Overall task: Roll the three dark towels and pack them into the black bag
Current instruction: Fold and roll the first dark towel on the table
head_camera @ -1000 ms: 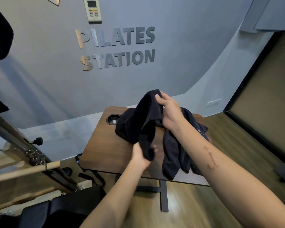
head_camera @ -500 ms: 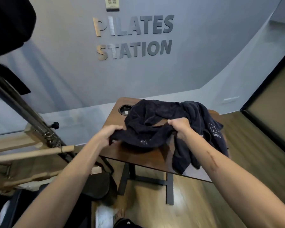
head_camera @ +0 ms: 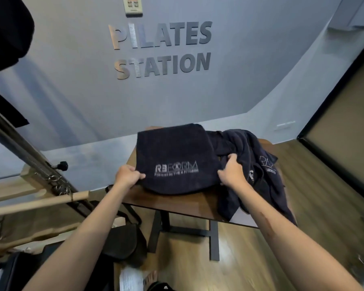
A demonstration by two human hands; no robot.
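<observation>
Towel number one [head_camera: 174,156] is finally spread out, so that's the big change. There's only the head view, so here's what it shows. It lies flat on the wooden table [head_camera: 189,203] with the REFORM logo facing up and the near edge toward me. My left hand [head_camera: 127,175] pinches the near left corner, thumb on top and fingers curled under. My right hand [head_camera: 231,172] grips the right edge the same way, knuckles up. Both are holding cloth, neither one is free.

The other dark towels [head_camera: 259,169] are in a crumpled heap just right of the flat one, touching it and partly hanging off the table's near right edge. I honestly can't tell from the heap whether that's two separate towels, though there's more than one logo showing. What I take to be the black bag [head_camera: 124,244] sits on the floor down by the table leg, on my left, well below the towels.

Compared with half a second ago, the towel was a bunched lump slung between my hands, with the left hand out near the table's left edge. A second ago I had it lifted up in the air over the table. Now it's pulled taut and laid down, and the round hole in the tabletop that showed before is covered by it.

For the task, I'd say the smoothing part is about done and rolling can start from the near edge. Nothing is rolled yet and nothing is in the bag, so it's early days.
</observation>
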